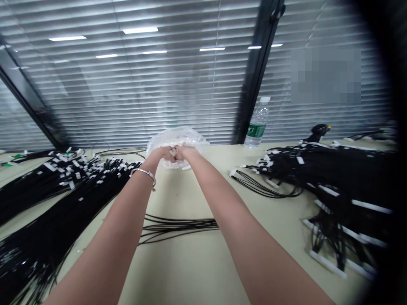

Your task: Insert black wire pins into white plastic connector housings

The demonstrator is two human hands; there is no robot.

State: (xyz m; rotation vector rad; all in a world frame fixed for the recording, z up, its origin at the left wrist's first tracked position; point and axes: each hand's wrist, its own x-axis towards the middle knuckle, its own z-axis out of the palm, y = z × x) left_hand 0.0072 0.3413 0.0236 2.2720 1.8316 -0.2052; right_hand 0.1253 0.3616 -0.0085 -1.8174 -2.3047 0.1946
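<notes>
Both my arms reach forward to a clear plastic bag (197, 137) at the back of the table, where small white pieces show. My left hand (163, 153) and my right hand (183, 152) are close together at the bag's mouth, with fingers curled inward. Something small and whitish shows between them, too blurred to name. Beneath my forearms, a small bunch of black cables (181, 225) lies across the table, its ends hidden behind my arms.
Large bundles of black cables with white connectors (73, 195) cover the left side. Another pile of black cables (333, 173) fills the right, with a loose cable bunch (263, 184) beside it. A water bottle (256, 127) stands by the window blinds (152, 84).
</notes>
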